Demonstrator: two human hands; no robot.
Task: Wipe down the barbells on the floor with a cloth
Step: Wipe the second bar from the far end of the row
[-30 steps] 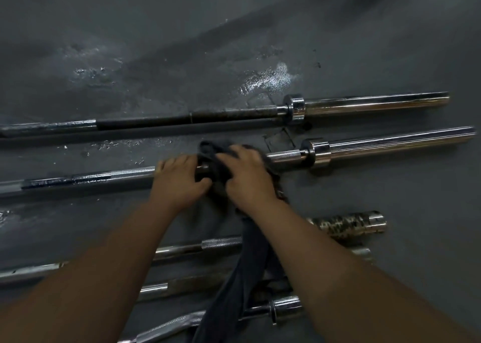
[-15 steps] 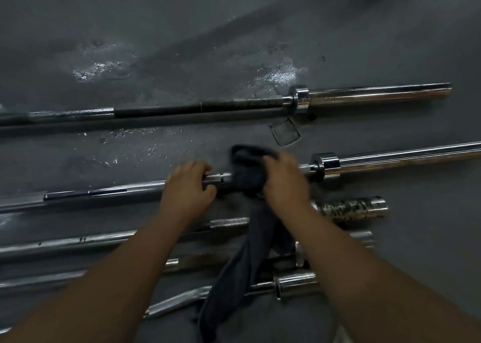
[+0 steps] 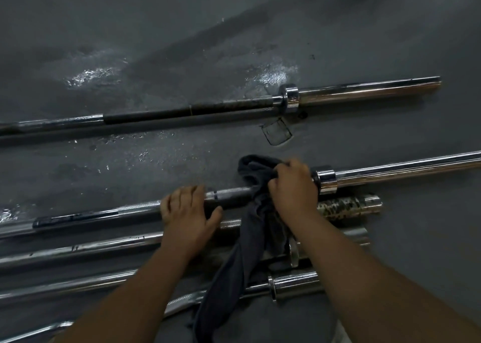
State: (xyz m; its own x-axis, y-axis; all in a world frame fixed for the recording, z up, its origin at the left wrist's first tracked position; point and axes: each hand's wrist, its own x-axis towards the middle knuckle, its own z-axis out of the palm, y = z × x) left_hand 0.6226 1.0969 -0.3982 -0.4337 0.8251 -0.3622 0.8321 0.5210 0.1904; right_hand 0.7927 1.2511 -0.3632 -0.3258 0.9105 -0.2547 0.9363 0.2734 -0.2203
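One barbell (image 3: 390,170), axis left-right, sleeve right | left hand (image 3: 188,214) grasps it | right hand (image 3: 294,188) grasps cloth (image 3: 251,229)

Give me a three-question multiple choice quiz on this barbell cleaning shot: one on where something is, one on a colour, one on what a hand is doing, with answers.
1. Where on the barbell does the right hand hold the cloth?
A. beside the collar
B. at the sleeve's far tip
C. at the shaft's left end

2. What colour is the cloth?
A. white
B. dark grey
C. bright red

3. What is the left hand doing?
A. holding a spray bottle
B. lying flat on the floor
C. gripping the barbell's shaft

Answers:
1 A: the cloth is bunched on the shaft right next to the collar.
2 B: it is dark grey down its whole hanging tail.
3 C: its fingers curl over the shaft, left of the cloth.
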